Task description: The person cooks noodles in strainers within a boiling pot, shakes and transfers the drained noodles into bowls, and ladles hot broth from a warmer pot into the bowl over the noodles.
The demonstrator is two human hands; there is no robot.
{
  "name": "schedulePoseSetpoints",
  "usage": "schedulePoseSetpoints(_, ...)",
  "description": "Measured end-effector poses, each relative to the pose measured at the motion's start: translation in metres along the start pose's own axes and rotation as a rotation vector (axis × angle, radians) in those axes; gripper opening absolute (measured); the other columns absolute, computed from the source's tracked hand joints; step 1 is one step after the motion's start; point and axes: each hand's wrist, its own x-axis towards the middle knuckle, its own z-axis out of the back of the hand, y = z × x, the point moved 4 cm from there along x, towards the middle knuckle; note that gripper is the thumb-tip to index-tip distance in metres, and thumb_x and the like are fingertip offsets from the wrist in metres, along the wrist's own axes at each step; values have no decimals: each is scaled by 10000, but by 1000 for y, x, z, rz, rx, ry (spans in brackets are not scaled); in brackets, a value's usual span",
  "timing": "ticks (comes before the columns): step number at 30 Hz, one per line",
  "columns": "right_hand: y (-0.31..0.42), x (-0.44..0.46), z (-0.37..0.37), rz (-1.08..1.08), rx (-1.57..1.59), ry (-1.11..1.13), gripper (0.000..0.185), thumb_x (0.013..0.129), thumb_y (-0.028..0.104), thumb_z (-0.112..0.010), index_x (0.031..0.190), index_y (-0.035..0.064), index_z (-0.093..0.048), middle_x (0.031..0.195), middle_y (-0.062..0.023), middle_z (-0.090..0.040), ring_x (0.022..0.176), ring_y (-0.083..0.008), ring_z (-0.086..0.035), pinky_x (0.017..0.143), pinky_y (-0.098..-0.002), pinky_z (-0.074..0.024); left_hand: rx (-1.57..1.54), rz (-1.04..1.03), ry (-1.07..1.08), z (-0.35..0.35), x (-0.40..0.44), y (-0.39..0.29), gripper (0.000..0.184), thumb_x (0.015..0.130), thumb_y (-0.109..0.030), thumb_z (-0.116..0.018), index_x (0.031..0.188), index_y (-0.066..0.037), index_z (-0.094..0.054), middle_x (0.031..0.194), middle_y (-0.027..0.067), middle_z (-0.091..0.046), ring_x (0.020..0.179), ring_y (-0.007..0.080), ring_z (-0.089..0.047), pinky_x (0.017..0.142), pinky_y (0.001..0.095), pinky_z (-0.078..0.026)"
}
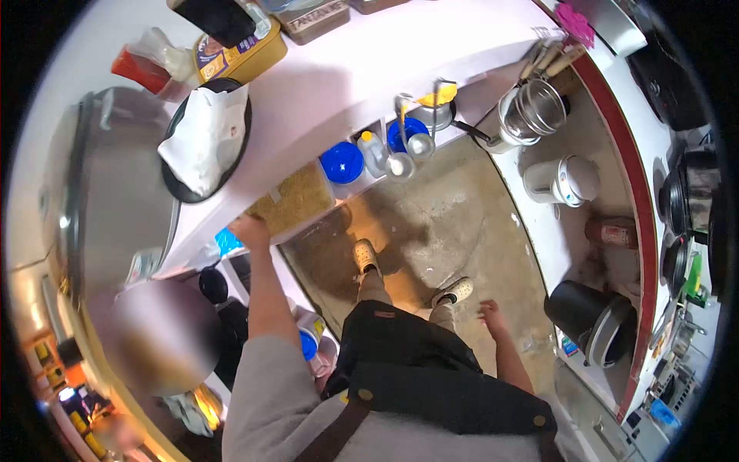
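Note:
My left hand (250,231) reaches to the shelf under the white counter, at the corner of a clear plastic bin (300,196) with brownish contents. Its fingers look curled together; what they hold, if anything, is hidden. Right beside these fingers lies a blue packet (228,242). Over the floor to the right hangs my right hand (490,314), fingers loosely apart and holding nothing. On the counter above my left hand, crumpled white paper (204,138) covers most of a black oval tray (171,175).
Ladles (408,154) hang from the counter edge by a blue-lidded tub (342,162) and a bottle (372,154). At right, a low shelf carries a white bucket (543,182) and a black bin (581,308). Another person (158,335) is at the left.

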Motion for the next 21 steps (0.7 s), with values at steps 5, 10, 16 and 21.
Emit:
schedulePoseSetpoints(5, 161, 0, -166, 264, -296, 308, 251, 826, 146, -536, 1062, 72, -574, 865, -86, -632, 710, -149, -600, 634, -287, -486, 101, -33, 315, -71, 71, 49, 436, 732, -207, -618, 1113, -13, -530, 1160, 232, -507, 1104, 388, -449, 979, 454, -330)
schedulePoseSetpoints(10, 238, 17, -279, 307, -222, 586, 346, 835, 187, -552, 1160, 72, -516, 888, -81, -623, 731, -164, -614, 672, -303, -501, 85, -58, 358, -100, 93, 71, 411, 745, -214, -600, 1121, -55, -546, 1170, 207, -508, 1103, 374, -449, 976, 453, -331)
schedulePoseSetpoints(16, 282, 20, -351, -140, 273, 665, 405, 915, 282, -492, 1265, 118, -371, 1115, -163, -518, 831, -289, -578, 784, -448, -504, 31, -73, 321, -99, 92, 79, 388, 761, -223, -579, 1130, -105, -565, 1182, 177, -509, 1102, 356, -449, 973, 451, -332)
schedulePoseSetpoints(21, 296, 25, -391, -219, 630, 699, 632, 915, 402, -468, 1395, 115, -173, 1284, -214, -379, 1069, -353, -496, 918, -457, -432, -127, -136, 161, -75, 59, 71, 374, 774, -230, -561, 1138, -147, -582, 1192, 152, -510, 1101, 341, -448, 970, 450, -334)
